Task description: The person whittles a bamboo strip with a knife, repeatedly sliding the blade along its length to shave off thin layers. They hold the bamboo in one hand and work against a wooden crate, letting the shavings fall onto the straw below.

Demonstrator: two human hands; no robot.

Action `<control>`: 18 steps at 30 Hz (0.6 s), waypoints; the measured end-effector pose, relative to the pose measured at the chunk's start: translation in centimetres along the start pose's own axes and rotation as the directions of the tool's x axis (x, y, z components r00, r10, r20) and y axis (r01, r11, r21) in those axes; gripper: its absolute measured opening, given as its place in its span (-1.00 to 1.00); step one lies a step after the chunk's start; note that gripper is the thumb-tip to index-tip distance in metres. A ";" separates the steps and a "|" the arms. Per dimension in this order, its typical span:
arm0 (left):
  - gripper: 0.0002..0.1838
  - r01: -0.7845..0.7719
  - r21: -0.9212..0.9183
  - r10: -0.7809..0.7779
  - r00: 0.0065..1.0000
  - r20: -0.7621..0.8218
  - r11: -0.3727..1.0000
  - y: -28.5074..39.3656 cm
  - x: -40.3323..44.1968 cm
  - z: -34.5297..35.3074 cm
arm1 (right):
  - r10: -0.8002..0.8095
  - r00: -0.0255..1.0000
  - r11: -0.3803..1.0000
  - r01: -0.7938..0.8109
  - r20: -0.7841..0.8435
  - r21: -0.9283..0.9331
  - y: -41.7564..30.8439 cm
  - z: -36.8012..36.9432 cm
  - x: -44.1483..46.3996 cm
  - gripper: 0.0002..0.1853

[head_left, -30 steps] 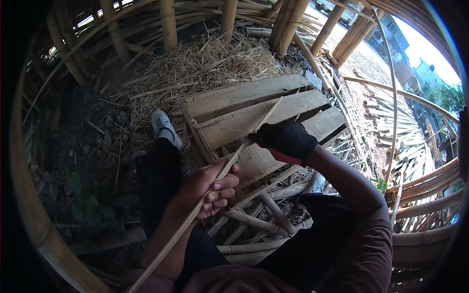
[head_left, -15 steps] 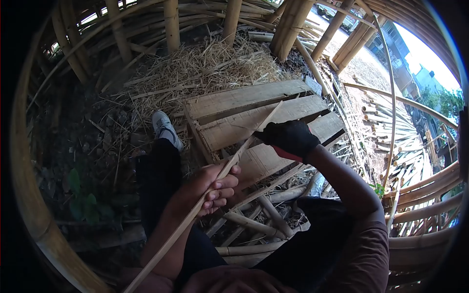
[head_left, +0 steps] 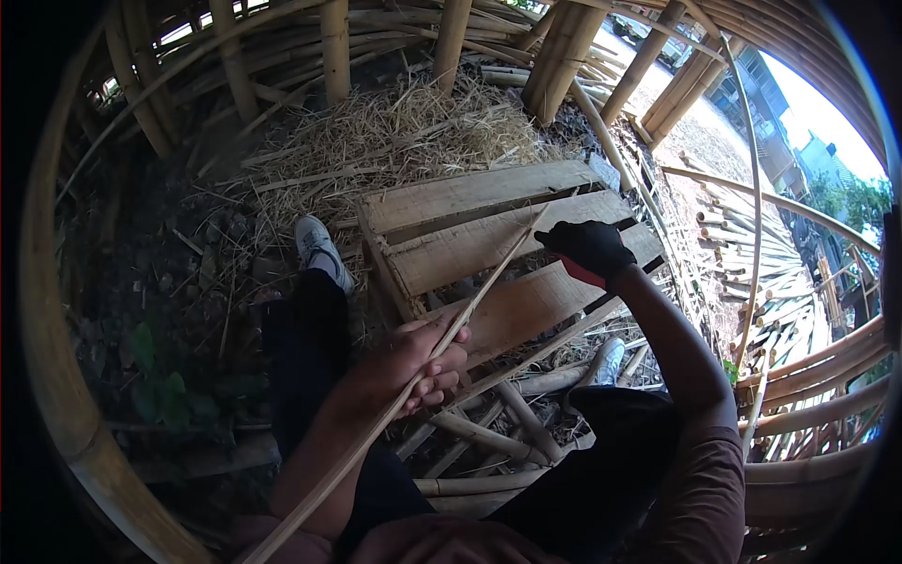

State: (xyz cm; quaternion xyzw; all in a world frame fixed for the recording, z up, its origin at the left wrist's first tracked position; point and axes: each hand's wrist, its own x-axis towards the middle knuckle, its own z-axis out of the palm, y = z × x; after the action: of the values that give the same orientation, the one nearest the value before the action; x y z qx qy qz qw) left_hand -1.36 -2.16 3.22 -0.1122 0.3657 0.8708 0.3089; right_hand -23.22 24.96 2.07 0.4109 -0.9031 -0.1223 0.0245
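Observation:
A long, thin bamboo strip (head_left: 376,428) runs diagonally from the bottom edge up over a slatted wooden crate (head_left: 489,240). My left hand (head_left: 427,367), bare, is closed round the strip's middle, in front of the crate's near corner. Close to the strip's far tip is my right hand (head_left: 590,252), in a black and red glove, above the crate's right part. Its fingers are closed; what they hold is too small and dark to name. A thin sliver shows at the tip of the strip.
Dry shavings (head_left: 395,136) lie behind the crate. Bamboo posts (head_left: 335,52) stand beyond them. Bamboo poles (head_left: 484,432) cross under my legs, and many cut pieces (head_left: 770,273) lie at the right. My shoe (head_left: 318,242) is left of the crate.
My right hand has moved right and away from my left hand, to near the strip's far tip. My left hand keeps its hold and has shifted slightly right. The view has tilted a little.

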 end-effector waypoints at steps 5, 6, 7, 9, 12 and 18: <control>-0.67 0.005 0.014 -0.004 1.000 -0.014 1.000 0.3 -0.2 0.2 | -0.106 0.994 0.956 0.099 0.009 0.277 -4.7 -3.1 -1.0 -0.66; -0.67 0.010 0.024 -0.009 0.999 -0.031 1.000 0.3 -0.3 0.3 | -0.142 0.986 0.953 0.161 -0.091 0.256 -5.6 -3.1 -1.0 -0.73; -0.67 0.020 0.034 -0.018 0.999 -0.049 0.999 0.2 -0.3 0.3 | -0.175 0.966 0.948 0.218 -0.189 0.232 -6.6 -3.4 -0.9 -0.80; -0.67 0.016 0.020 -0.016 0.999 -0.030 1.000 -0.1 -0.3 0.1 | -0.105 0.994 0.963 0.096 0.022 0.253 -4.3 -2.4 -0.2 -0.70; -0.67 -0.001 0.058 0.002 1.000 -0.018 0.998 0.2 -0.3 0.4 | 0.097 0.994 0.991 -0.100 0.043 0.089 1.8 0.6 0.4 -0.63; -0.67 0.013 0.070 -0.011 1.000 -0.020 0.997 0.2 -0.1 0.2 | 0.066 0.993 0.998 -0.067 0.103 0.004 -1.4 -1.7 -0.2 -0.56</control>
State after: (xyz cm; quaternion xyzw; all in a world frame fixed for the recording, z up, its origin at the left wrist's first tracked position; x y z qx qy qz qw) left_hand -1.39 -2.11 3.52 -0.1120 0.3984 0.8543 0.3144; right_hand -21.76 23.89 3.40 0.3740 -0.9167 -0.1393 -0.0194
